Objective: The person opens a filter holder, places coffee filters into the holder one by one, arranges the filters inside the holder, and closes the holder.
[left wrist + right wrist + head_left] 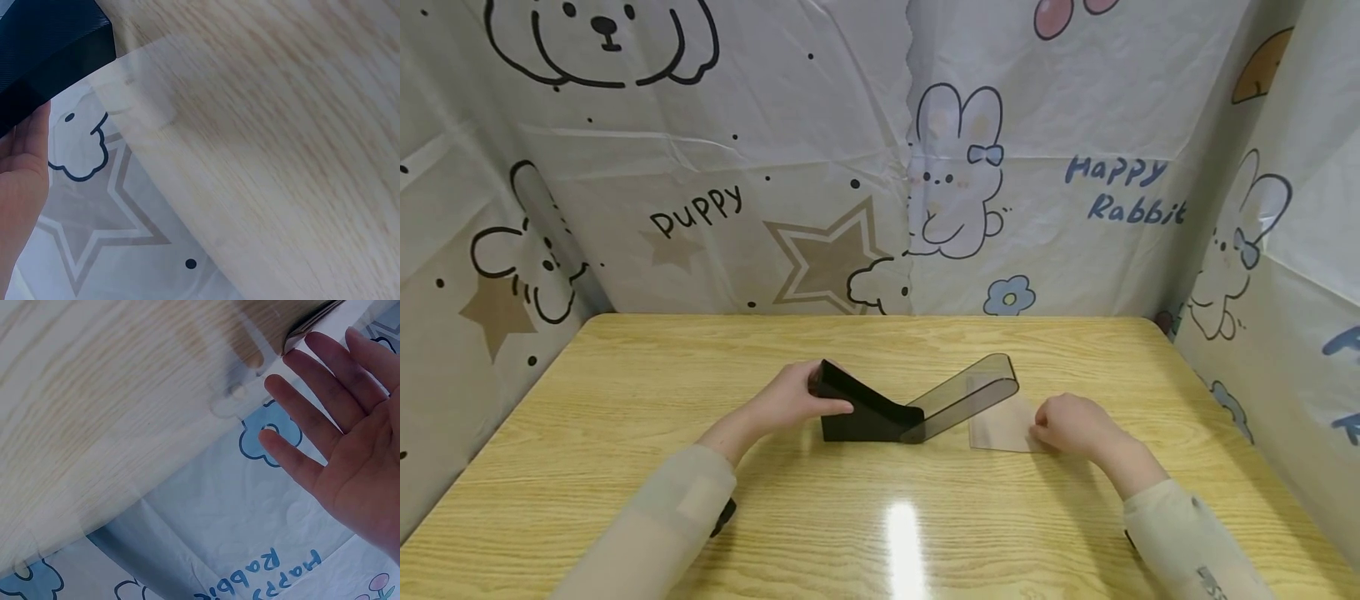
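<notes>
My left hand (797, 392) grips the left, raised end of a black case (861, 414) on the wooden table, thumb along its near side. In the left wrist view, fingers (28, 140) lie against the case's wall. A smoky see-through cover (966, 407) slants up to the right from the case's low end. Partly behind that cover lies a thin, square, see-through sheet (1000, 429). My right hand (1075, 429) is at the sheet's right edge. In the right wrist view its fingers are extended, with fingertips (290, 357) right at a thin dark edge.
The wooden table (625, 375) reaches back to a hanging cloth (820, 150) printed with puppies and rabbits. More of this cloth hangs along both sides. A bright light reflection shows on the tabletop near the front. Part of a dark wrist strap (722, 518) shows beside the left sleeve.
</notes>
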Demonstrator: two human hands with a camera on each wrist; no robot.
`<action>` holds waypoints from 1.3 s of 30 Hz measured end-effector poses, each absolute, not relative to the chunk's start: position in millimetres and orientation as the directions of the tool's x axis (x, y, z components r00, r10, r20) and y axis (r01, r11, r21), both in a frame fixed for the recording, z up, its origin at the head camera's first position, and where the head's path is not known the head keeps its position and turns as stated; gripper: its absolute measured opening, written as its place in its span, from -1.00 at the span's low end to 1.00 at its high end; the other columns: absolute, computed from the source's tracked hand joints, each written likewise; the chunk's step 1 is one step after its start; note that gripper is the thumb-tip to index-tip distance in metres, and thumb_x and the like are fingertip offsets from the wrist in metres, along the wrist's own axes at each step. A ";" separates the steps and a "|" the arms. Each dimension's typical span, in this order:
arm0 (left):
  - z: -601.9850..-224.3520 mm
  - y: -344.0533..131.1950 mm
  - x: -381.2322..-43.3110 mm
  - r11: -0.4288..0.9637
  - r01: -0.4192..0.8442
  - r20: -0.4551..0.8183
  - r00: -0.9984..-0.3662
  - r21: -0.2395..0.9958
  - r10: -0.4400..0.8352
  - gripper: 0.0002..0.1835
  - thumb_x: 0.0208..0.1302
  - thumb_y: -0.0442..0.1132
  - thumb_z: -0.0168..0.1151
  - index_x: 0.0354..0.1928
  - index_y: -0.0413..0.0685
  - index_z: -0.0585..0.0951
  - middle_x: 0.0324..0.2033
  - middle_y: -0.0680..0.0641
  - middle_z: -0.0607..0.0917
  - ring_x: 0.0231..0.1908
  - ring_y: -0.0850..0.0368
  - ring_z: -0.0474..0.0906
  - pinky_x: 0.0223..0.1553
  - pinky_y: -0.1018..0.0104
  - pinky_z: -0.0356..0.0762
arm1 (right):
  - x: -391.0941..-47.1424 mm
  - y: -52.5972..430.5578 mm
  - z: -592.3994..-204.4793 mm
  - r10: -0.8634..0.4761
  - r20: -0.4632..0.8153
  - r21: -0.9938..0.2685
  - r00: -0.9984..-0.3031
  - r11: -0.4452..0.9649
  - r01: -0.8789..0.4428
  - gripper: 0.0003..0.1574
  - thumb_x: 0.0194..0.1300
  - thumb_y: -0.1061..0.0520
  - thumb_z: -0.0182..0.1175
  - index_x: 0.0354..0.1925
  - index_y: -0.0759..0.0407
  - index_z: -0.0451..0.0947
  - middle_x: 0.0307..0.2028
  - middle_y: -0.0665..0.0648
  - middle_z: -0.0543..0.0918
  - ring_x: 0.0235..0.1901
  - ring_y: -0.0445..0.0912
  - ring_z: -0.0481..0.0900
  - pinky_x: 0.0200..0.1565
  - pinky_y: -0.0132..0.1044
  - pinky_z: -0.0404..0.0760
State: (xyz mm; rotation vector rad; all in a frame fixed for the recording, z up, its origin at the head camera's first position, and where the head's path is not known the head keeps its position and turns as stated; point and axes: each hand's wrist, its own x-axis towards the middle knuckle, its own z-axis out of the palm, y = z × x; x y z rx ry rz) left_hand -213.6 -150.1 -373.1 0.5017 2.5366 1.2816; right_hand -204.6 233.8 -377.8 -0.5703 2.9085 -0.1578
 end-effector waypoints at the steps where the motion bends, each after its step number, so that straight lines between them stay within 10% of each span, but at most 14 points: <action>1: -373.0 -149.2 -214.0 0.552 0.189 -0.069 -0.908 0.812 0.414 -0.58 0.09 -0.03 0.37 -0.02 0.00 0.56 -0.19 0.00 0.68 -0.20 0.19 0.57 -0.14 0.25 0.51 | -204.2 234.2 -377.7 -0.385 -0.146 -0.138 -0.911 0.920 -0.367 -0.57 0.21 0.12 0.19 -0.76 0.04 0.37 -0.75 -0.11 0.28 -0.68 -0.23 0.19 -0.56 -0.38 0.19; 13: -373.8 -149.9 -215.1 0.539 0.184 -0.074 -0.904 0.822 0.420 -0.57 0.11 -0.05 0.36 0.00 -0.01 0.54 -0.17 -0.02 0.67 -0.20 0.18 0.57 -0.14 0.25 0.52 | -218.4 221.2 -374.4 -0.254 -0.086 -0.088 -0.963 0.965 -0.247 -0.68 0.25 0.08 0.12 -0.16 0.30 0.60 -0.18 0.26 0.68 -0.18 0.15 0.63 -0.19 0.04 0.55; 29: -374.5 -148.3 -215.2 0.547 0.182 -0.078 -0.905 0.817 0.418 -0.61 0.10 -0.04 0.36 -0.04 0.00 0.56 -0.20 0.01 0.68 -0.22 0.20 0.57 -0.16 0.26 0.51 | -245.2 230.7 -385.8 -0.145 -0.238 -0.317 -0.960 0.946 -0.064 -0.58 0.13 0.04 0.25 -0.69 0.07 0.27 -0.70 -0.06 0.24 -0.62 -0.19 0.21 -0.55 -0.35 0.19; 39: -373.7 -149.2 -215.4 0.538 0.183 -0.074 -0.904 0.823 0.421 -0.62 0.11 -0.06 0.36 -0.06 -0.01 0.56 -0.21 0.00 0.68 -0.24 0.21 0.56 -0.18 0.29 0.50 | -244.7 231.6 -382.7 -0.169 -0.218 -0.340 -0.961 0.936 -0.087 -0.80 0.15 0.13 0.25 -0.53 0.20 0.55 -0.57 0.02 0.51 -0.54 -0.15 0.36 -0.50 -0.33 0.30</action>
